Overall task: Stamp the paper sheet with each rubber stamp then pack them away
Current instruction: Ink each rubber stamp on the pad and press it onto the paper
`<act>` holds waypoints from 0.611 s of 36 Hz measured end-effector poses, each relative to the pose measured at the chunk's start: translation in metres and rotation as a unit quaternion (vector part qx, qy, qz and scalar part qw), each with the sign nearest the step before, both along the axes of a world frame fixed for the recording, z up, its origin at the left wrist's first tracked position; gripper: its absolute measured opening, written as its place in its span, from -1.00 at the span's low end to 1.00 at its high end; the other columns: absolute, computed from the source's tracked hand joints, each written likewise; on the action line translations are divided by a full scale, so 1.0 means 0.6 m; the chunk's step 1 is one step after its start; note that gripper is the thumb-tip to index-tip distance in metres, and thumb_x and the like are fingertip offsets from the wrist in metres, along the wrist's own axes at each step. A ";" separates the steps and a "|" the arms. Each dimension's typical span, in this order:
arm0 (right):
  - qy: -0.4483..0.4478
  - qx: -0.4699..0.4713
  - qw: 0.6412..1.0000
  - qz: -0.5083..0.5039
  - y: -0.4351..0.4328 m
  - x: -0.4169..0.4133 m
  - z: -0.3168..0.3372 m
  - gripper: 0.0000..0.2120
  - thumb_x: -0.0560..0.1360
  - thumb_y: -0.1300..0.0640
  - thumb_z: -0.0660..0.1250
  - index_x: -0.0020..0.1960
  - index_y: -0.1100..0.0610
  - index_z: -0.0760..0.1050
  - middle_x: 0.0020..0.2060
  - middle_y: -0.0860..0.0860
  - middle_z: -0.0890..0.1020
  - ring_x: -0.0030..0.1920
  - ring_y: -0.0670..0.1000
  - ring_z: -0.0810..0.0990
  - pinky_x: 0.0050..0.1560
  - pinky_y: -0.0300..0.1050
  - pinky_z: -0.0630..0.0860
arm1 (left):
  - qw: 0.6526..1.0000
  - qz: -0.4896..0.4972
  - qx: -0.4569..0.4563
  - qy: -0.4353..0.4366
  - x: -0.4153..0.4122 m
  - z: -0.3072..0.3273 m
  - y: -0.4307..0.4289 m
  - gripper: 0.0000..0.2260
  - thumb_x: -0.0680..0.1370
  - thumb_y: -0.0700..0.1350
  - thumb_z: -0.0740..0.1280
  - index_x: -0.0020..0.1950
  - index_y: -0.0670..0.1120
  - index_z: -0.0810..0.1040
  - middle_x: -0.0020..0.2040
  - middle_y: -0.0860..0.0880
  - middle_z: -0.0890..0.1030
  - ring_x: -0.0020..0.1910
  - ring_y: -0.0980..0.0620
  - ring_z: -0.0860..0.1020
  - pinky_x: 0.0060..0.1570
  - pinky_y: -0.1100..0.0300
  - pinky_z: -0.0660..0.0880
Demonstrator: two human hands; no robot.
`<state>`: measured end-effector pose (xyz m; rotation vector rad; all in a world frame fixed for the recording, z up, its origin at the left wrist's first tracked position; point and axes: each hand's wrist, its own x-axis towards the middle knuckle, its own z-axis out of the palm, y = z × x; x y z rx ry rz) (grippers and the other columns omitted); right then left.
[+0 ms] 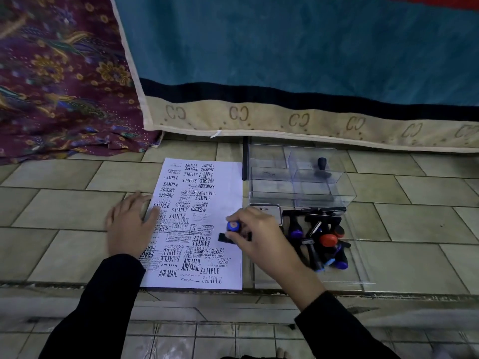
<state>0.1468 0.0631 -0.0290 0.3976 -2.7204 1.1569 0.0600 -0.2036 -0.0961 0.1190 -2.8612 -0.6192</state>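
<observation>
- step in hand: stamping. the sheet (229, 193) is judged to be nearly full; prints cover most of it, and a bare strip is left along its right edge.
- left hand (129, 224): laid flat on the sheet's left edge with the fingers spread, so that the paper is pinned to the floor.
- right hand (259, 237): a stamp (233, 226) with a blue knob is pinched at the handle between thumb and fingertips, over the sheet's right edge, about halfway down.
- the stamp's black base is held low over the paper; whether it is touching cannot be told.
- pad (267, 211): placed just beside the sheet's right edge, behind the right hand.
- pile (321, 239): loose stamps are heaped to the right of the sheet, beyond the pad.
- box (272, 177): a clear box is set off the sheet's upper right corner; one spare stamp (322, 167) is stood upright inside it.
- next move, as judged: the stamp is to be pressed straight down on the bare strip with even force, then lifted clear without sliding, so that the print is not smeared. the base should be kept wholly on the paper, since the sheet's edge is close.
- the left hand's hold should be kept while the stamp is lifted.
- packing is judged hardly begun: only one stamp is seen in the box, and the pile is not yet put away.
</observation>
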 end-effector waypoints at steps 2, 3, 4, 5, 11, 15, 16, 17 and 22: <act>-0.005 0.002 1.000 0.011 -0.013 -0.004 -0.004 -0.79 0.45 0.19 0.43 0.07 0.19 0.55 -0.08 0.05 0.56 -0.21 -0.02 0.61 -0.07 -0.12 0.57 | 1.000 -0.002 0.004 0.003 0.000 0.000 0.000 -0.69 0.56 0.00 0.33 0.29 -0.03 0.53 0.44 -0.04 0.41 0.44 -0.06 0.30 0.43 0.00 0.07; -0.007 0.001 1.000 0.014 -0.018 -0.006 -0.006 -0.80 0.46 0.20 0.43 0.07 0.20 0.55 -0.08 0.06 0.56 -0.21 0.00 0.62 -0.06 -0.09 0.57 | 1.000 -0.002 0.006 0.002 0.000 0.000 0.000 -0.69 0.56 0.00 0.32 0.29 -0.03 0.53 0.44 -0.04 0.41 0.45 -0.06 0.30 0.43 0.01 0.07; -0.009 0.000 1.000 0.016 -0.022 -0.007 -0.008 -0.80 0.46 0.20 0.42 0.06 0.20 0.55 -0.08 0.07 0.56 -0.21 0.02 0.62 -0.06 -0.07 0.56 | 1.000 -0.002 0.008 0.001 0.001 0.000 0.000 -0.69 0.57 0.00 0.32 0.29 -0.03 0.53 0.45 -0.03 0.41 0.45 -0.06 0.30 0.43 0.02 0.06; -0.013 0.000 1.000 0.017 -0.025 -0.008 -0.009 -0.81 0.46 0.21 0.42 0.06 0.20 0.55 -0.08 0.07 0.55 -0.21 0.03 0.62 -0.06 -0.06 0.56 | 1.000 -0.003 0.009 0.001 0.001 0.000 0.000 -0.69 0.57 0.00 0.32 0.29 -0.02 0.53 0.45 -0.03 0.41 0.45 -0.05 0.30 0.43 0.03 0.06; -0.027 0.006 0.999 0.020 -0.034 -0.012 -0.019 -0.80 0.46 0.19 0.41 0.08 0.18 0.54 -0.06 0.06 0.55 -0.19 0.05 0.61 -0.05 -0.01 0.56 | 1.000 -0.003 0.012 0.005 0.002 0.000 0.001 -0.70 0.56 0.00 0.32 0.28 -0.01 0.53 0.44 -0.02 0.41 0.44 -0.05 0.30 0.42 0.03 0.05; -0.015 0.019 0.999 0.031 -0.038 -0.010 -0.019 -0.82 0.46 0.21 0.41 0.06 0.18 0.55 -0.08 0.06 0.54 -0.19 0.04 0.59 -0.07 -0.02 0.56 | 1.000 -0.002 0.011 0.004 0.002 0.000 0.001 -0.70 0.57 0.00 0.32 0.28 -0.02 0.53 0.44 -0.02 0.41 0.44 -0.04 0.30 0.42 0.04 0.05; -0.009 0.027 0.999 0.037 -0.040 -0.008 -0.019 -0.84 0.46 0.23 0.40 0.04 0.18 0.56 -0.09 0.05 0.54 -0.20 0.03 0.57 -0.09 -0.04 0.56 | 1.000 -0.002 0.010 0.004 0.002 0.000 0.000 -0.70 0.57 0.00 0.32 0.28 -0.02 0.53 0.44 -0.02 0.41 0.44 -0.05 0.30 0.42 0.04 0.05; -0.003 0.035 0.999 0.041 -0.042 -0.006 -0.020 -0.85 0.46 0.24 0.39 0.03 0.17 0.56 -0.10 0.05 0.53 -0.20 0.02 0.56 -0.11 -0.06 0.55 | 1.000 -0.001 0.009 0.004 0.002 0.000 0.000 -0.70 0.57 0.00 0.32 0.28 -0.02 0.53 0.44 -0.02 0.41 0.44 -0.05 0.30 0.42 0.04 0.05; -0.007 0.027 0.999 0.035 -0.042 -0.005 -0.022 -0.86 0.45 0.24 0.40 0.00 0.18 0.55 -0.10 0.05 0.54 -0.19 0.01 0.56 -0.09 -0.06 0.55 | 1.000 -0.003 0.008 0.006 0.003 0.002 0.001 -0.69 0.57 -0.01 0.32 0.29 -0.02 0.52 0.43 -0.03 0.42 0.44 -0.06 0.31 0.42 0.02 0.06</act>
